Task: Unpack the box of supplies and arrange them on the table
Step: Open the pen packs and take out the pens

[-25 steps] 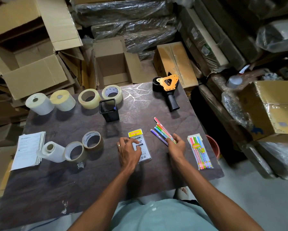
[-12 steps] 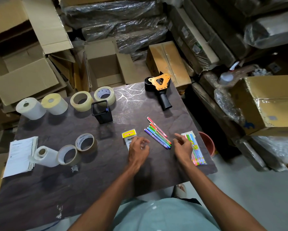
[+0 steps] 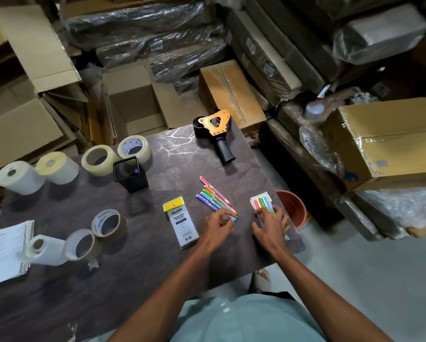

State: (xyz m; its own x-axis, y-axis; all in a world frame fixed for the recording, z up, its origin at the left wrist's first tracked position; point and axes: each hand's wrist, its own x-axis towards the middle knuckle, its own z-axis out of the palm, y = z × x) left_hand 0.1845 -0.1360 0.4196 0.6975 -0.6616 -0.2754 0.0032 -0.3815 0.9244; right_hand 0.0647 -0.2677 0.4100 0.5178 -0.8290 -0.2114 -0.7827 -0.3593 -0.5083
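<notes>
On the dark table (image 3: 133, 280) several loose coloured pens (image 3: 213, 196) lie side by side. My left hand (image 3: 218, 229) has its curled fingertips pinching their near ends. To the right, my right hand (image 3: 272, 227) rests with spread fingers on a clear pack of coloured pens (image 3: 261, 201) near the table's right edge and covers its near half. A white TOTEM packet (image 3: 181, 222) lies flat, just left of my left hand and untouched.
A black mesh pen cup (image 3: 130, 174), an orange tape dispenser (image 3: 215, 130), clear tape rolls (image 3: 99, 160), brown tape rolls (image 3: 108, 223), white label rolls (image 3: 19, 177) and a paper stack (image 3: 6, 250) share the table. An open cardboard box (image 3: 133, 107) stands behind it, a red bucket (image 3: 292, 208) to the right.
My left hand left the TOTEM packet and moved right to the loose pens. My right hand left those pens and came down on the pen pack.
</notes>
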